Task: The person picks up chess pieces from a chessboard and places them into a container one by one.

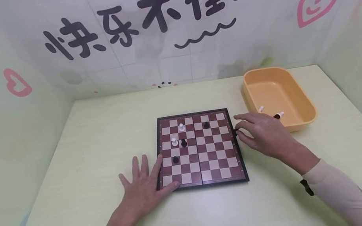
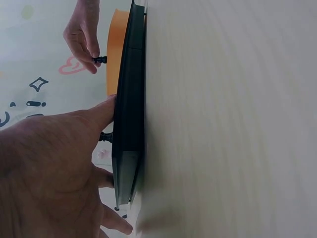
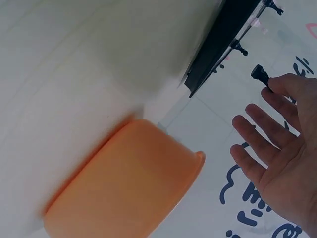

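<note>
A folding magnetic chessboard (image 1: 217, 155) with brown and white squares lies on the table. My left hand (image 1: 142, 191) rests on its lower-left edge, fingers spread and thumb on the near border. Off the board's right edge, my right hand (image 1: 264, 131) pinches a black chess piece (image 3: 260, 73) between thumb and index finger, the other fingers loosely bent. On the left half stand a white chess piece (image 1: 181, 127), another white piece (image 1: 174, 142), a black piece (image 1: 184, 143) and a black pawn (image 1: 176, 159). One black piece (image 1: 206, 125) stands on the right half.
Behind the right hand sits an orange plastic basin (image 1: 297, 87), with a white piece (image 1: 261, 108) and others partly hidden by the hand inside. Printed walls (image 1: 159, 68) enclose the pale table (image 1: 103, 122) at the back and sides.
</note>
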Demonstrator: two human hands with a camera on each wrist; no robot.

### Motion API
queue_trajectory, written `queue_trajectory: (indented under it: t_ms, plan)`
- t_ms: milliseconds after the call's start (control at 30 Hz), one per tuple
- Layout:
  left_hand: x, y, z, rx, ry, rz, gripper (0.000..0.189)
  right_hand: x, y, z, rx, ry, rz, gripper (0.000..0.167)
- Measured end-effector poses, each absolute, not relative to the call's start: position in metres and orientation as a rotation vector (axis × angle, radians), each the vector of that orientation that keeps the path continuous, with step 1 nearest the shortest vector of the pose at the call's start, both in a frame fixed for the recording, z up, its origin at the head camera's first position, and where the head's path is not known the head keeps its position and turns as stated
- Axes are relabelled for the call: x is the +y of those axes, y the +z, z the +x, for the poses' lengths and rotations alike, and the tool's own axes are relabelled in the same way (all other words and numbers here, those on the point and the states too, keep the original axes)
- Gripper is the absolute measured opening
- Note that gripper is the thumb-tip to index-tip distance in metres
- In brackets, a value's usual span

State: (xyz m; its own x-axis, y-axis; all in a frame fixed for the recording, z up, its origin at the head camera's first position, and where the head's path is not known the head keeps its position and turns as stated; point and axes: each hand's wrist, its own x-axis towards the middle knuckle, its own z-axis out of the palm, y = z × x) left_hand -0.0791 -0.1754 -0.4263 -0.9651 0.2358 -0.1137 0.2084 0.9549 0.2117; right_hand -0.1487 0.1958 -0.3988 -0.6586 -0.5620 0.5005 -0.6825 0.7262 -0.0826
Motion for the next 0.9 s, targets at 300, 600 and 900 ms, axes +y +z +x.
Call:
queue_trajectory:
  t_ms: [300, 600, 900]
  plan:
    - [-0.175, -0.426, -0.079, 2.969, 0.292, 0.341, 0.099, 0.208, -0.396, -0.151, -2.456, 0.373, 0.896, 0.014]
    - [-0.175, -0.427, -0.077, 2.972, 0.311, 0.336, 0.100, 0.220, -0.387, -0.151, -2.442, 0.362, 0.835, 0.016]
    - [-0.174, -0.428, -0.078, 2.985, 0.313, 0.338, 0.098, 0.234, -0.380, -0.154, -2.413, 0.399, 0.801, 0.014]
